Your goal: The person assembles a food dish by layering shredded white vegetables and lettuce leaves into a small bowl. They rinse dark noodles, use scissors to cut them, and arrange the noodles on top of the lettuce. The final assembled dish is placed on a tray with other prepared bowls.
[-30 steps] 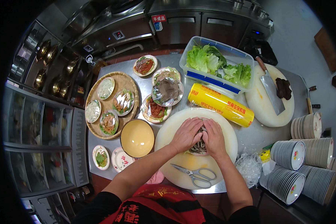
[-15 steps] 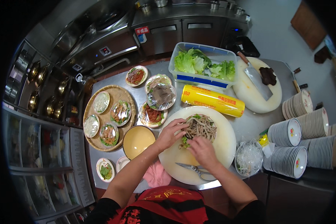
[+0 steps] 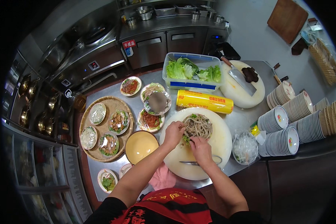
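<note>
A plate of greyish food strips (image 3: 198, 125) with green leaves at its edge sits on a round white cutting board (image 3: 222, 138). My left hand (image 3: 174, 133) is at the plate's left rim, fingertips drawn together; whatever they pinch is too small to name. At the near rim, my right hand (image 3: 201, 150) has its fingers bent and pressed together against the leaves; what lies between them is hidden. Scissors (image 3: 189, 162) lie on the board, partly covered by my right hand and wrist. Beside my left forearm is a yellow-lined bowl (image 3: 141, 146).
Beyond the board are a yellow wrap roll (image 3: 205, 101) and a lettuce tub (image 3: 192, 83). A cleaver (image 3: 239, 79) rests on another board (image 3: 255, 98). Plate stacks (image 3: 274, 142) stand right, near a plastic-covered bowl (image 3: 245, 148). A wicker tray (image 3: 107, 156) holds wrapped dishes at left.
The view has shifted. My left hand's spread fingers have drawn together at the plate rim. My right hand stays at the near rim, now covering the middle of the scissors.
</note>
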Demonstrator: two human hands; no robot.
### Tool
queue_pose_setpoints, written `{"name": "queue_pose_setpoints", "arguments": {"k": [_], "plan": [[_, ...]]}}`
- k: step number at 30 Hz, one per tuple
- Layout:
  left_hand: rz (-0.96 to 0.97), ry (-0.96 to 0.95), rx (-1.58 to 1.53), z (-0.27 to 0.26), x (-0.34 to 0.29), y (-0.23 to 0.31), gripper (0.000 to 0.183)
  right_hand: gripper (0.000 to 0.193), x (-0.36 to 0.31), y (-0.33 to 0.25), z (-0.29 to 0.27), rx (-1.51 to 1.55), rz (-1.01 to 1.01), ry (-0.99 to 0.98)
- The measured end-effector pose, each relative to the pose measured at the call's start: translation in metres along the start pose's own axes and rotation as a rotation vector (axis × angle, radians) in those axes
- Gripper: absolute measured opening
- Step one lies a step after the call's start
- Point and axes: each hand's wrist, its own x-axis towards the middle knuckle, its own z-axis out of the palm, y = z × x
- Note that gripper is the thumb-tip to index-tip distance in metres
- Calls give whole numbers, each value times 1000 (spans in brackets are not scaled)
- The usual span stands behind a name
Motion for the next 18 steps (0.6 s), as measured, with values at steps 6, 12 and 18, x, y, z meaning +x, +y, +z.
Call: {"name": "queue_pose_setpoints", "arguments": {"k": [6, 12, 18], "plan": [[-94, -31, -4, 2, 9, 16, 13, 16, 20, 4, 6, -48, 139, 108], [-195, -14, -69, 0, 11, 13, 13, 7, 41, 21, 9, -26, 228, 130], [-261, -8, -188, 2, 15, -1, 13, 12, 47, 62, -9, 405, 538, 126]]}}
